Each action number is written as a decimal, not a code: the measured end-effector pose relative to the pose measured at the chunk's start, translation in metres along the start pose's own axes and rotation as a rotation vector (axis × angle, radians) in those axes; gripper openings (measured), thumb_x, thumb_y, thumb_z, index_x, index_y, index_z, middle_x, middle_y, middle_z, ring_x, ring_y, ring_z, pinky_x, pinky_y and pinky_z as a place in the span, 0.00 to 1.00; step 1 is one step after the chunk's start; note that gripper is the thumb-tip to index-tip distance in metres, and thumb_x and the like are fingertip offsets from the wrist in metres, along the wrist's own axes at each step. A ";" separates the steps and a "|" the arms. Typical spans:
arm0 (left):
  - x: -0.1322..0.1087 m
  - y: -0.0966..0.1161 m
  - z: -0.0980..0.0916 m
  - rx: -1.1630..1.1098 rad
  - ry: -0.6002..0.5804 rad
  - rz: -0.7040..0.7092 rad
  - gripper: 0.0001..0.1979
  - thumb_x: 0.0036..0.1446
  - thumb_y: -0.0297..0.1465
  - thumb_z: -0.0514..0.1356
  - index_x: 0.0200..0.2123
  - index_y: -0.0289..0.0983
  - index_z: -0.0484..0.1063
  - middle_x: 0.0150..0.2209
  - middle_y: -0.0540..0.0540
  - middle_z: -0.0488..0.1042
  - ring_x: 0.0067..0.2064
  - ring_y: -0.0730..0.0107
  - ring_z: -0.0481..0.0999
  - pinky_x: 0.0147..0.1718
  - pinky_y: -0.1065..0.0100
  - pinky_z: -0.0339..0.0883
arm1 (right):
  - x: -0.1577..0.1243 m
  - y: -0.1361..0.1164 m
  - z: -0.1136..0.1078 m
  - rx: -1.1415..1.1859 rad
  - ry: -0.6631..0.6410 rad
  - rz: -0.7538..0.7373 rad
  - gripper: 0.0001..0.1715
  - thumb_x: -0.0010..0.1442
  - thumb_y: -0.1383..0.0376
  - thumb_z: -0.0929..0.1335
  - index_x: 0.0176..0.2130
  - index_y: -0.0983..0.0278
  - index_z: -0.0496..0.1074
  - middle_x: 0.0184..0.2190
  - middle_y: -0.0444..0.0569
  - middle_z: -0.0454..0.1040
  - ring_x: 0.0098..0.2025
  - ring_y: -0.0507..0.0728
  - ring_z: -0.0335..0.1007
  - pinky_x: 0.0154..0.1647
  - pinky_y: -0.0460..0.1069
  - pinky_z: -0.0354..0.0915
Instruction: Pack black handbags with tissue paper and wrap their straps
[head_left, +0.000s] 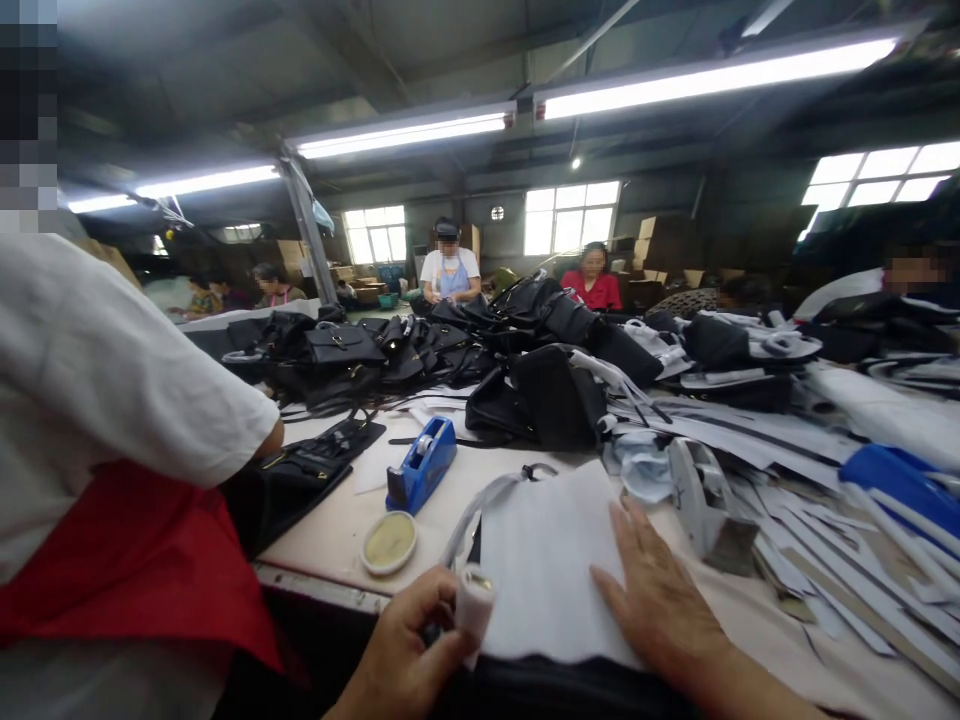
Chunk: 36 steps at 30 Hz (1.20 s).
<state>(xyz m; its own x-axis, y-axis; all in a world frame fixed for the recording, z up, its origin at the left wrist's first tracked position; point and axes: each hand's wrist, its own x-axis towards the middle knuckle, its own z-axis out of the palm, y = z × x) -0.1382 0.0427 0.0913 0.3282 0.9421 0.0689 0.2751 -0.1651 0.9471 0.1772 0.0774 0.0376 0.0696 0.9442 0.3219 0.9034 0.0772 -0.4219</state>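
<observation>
A white foam sheet (551, 570) lies over a black leather-like piece (577, 685) that shows along its lower edge, probably part of a bag. My left hand (416, 635) is closed on a white foam-wrapped roll (474, 605) at the sheet's lower left; a bit of gold colour shows at the roll's top end. Spread and nearly flat, my right hand (656, 585) rests its fingers on the right edge of the sheet. A strap wrapped in pale film (480, 505) curves up along the sheet's left side.
Left of the sheet stand a blue tape dispenser (424, 465) and a round shallow tin (388, 543). A grey tape dispenser (709, 505) and white strips (825, 560) lie to the right. Black bags (555, 395) are heaped behind. A co-worker's sleeve (150, 370) is close at left.
</observation>
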 end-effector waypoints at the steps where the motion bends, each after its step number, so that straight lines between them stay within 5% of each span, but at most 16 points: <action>1: 0.002 -0.005 0.003 -0.056 0.061 -0.048 0.08 0.61 0.37 0.62 0.36 0.39 0.74 0.35 0.48 0.74 0.39 0.65 0.73 0.41 0.67 0.65 | -0.005 -0.007 -0.006 -0.054 -0.012 -0.103 0.37 0.60 0.59 0.65 0.64 0.71 0.63 0.71 0.64 0.48 0.71 0.73 0.43 0.66 0.68 0.49; 3: 0.007 -0.014 0.008 -0.172 0.177 -0.128 0.12 0.62 0.41 0.60 0.39 0.38 0.73 0.36 0.48 0.75 0.41 0.63 0.73 0.42 0.66 0.66 | -0.012 -0.026 -0.020 -0.062 -0.189 -0.298 0.32 0.59 0.58 0.69 0.60 0.64 0.69 0.70 0.61 0.52 0.70 0.75 0.45 0.65 0.70 0.49; 7: 0.014 -0.025 0.012 -0.327 0.268 -0.202 0.16 0.59 0.44 0.62 0.39 0.37 0.72 0.38 0.46 0.78 0.42 0.61 0.74 0.43 0.64 0.68 | -0.012 -0.065 -0.038 0.048 -0.603 -0.582 0.20 0.59 0.56 0.71 0.50 0.56 0.75 0.54 0.52 0.74 0.54 0.67 0.69 0.55 0.62 0.62; 10: 0.012 -0.029 0.013 -0.381 0.254 -0.207 0.15 0.58 0.43 0.64 0.39 0.37 0.73 0.39 0.46 0.78 0.43 0.61 0.75 0.44 0.65 0.69 | -0.007 -0.079 -0.032 -0.025 -0.591 -0.619 0.09 0.62 0.58 0.69 0.41 0.58 0.76 0.44 0.51 0.77 0.44 0.64 0.72 0.45 0.57 0.66; 17: 0.001 -0.035 0.011 -0.439 0.312 -0.166 0.17 0.57 0.42 0.66 0.45 0.38 0.73 0.40 0.46 0.78 0.45 0.61 0.75 0.45 0.66 0.69 | -0.001 -0.095 -0.004 -0.240 -0.539 -0.860 0.11 0.53 0.74 0.68 0.39 0.66 0.74 0.35 0.54 0.76 0.33 0.60 0.72 0.30 0.50 0.61; 22: -0.004 -0.011 0.015 -0.101 0.185 -0.066 0.13 0.60 0.42 0.62 0.36 0.38 0.73 0.31 0.48 0.74 0.34 0.65 0.74 0.33 0.68 0.67 | -0.004 -0.113 0.021 -0.212 -0.513 -0.854 0.10 0.54 0.73 0.67 0.38 0.65 0.75 0.34 0.51 0.78 0.31 0.58 0.72 0.26 0.48 0.60; 26: 0.012 -0.005 0.022 0.352 0.137 -0.056 0.06 0.61 0.34 0.58 0.35 0.38 0.72 0.33 0.46 0.74 0.34 0.63 0.74 0.34 0.65 0.65 | -0.010 -0.114 0.012 -0.152 -0.580 -0.974 0.05 0.56 0.70 0.68 0.34 0.63 0.75 0.32 0.47 0.79 0.31 0.55 0.72 0.29 0.47 0.62; 29: 0.031 -0.013 0.025 0.677 0.152 -0.047 0.06 0.62 0.31 0.56 0.39 0.37 0.72 0.38 0.41 0.75 0.39 0.57 0.75 0.41 0.58 0.67 | -0.013 -0.087 -0.016 0.016 -0.430 -0.838 0.08 0.63 0.67 0.65 0.36 0.63 0.75 0.35 0.50 0.78 0.36 0.58 0.73 0.38 0.50 0.66; 32: 0.044 -0.015 0.026 0.915 0.202 0.003 0.09 0.63 0.30 0.54 0.43 0.36 0.72 0.43 0.37 0.74 0.45 0.49 0.75 0.44 0.53 0.68 | -0.015 -0.034 -0.040 0.262 -0.144 -0.456 0.16 0.67 0.69 0.59 0.44 0.63 0.75 0.43 0.54 0.78 0.45 0.59 0.73 0.48 0.52 0.67; 34: 0.047 -0.011 0.030 0.968 0.251 0.160 0.13 0.62 0.31 0.57 0.49 0.36 0.72 0.50 0.34 0.73 0.52 0.45 0.72 0.50 0.49 0.67 | -0.019 0.003 -0.047 0.313 -0.053 -0.121 0.17 0.67 0.65 0.60 0.45 0.64 0.75 0.43 0.54 0.78 0.46 0.60 0.73 0.49 0.53 0.66; 36: 0.049 -0.006 0.042 0.926 0.099 0.416 0.22 0.57 0.36 0.63 0.55 0.40 0.69 0.56 0.35 0.70 0.58 0.44 0.69 0.56 0.48 0.64 | -0.024 0.026 -0.047 0.349 -0.134 0.129 0.16 0.65 0.62 0.62 0.42 0.64 0.77 0.39 0.53 0.80 0.43 0.61 0.75 0.46 0.53 0.67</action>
<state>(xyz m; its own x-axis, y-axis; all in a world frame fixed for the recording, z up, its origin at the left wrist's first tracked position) -0.0864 0.0774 0.0757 0.4929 0.7712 0.4029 0.7607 -0.6067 0.2307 0.2190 0.0416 0.0587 0.0966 0.9849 0.1440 0.6910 0.0378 -0.7219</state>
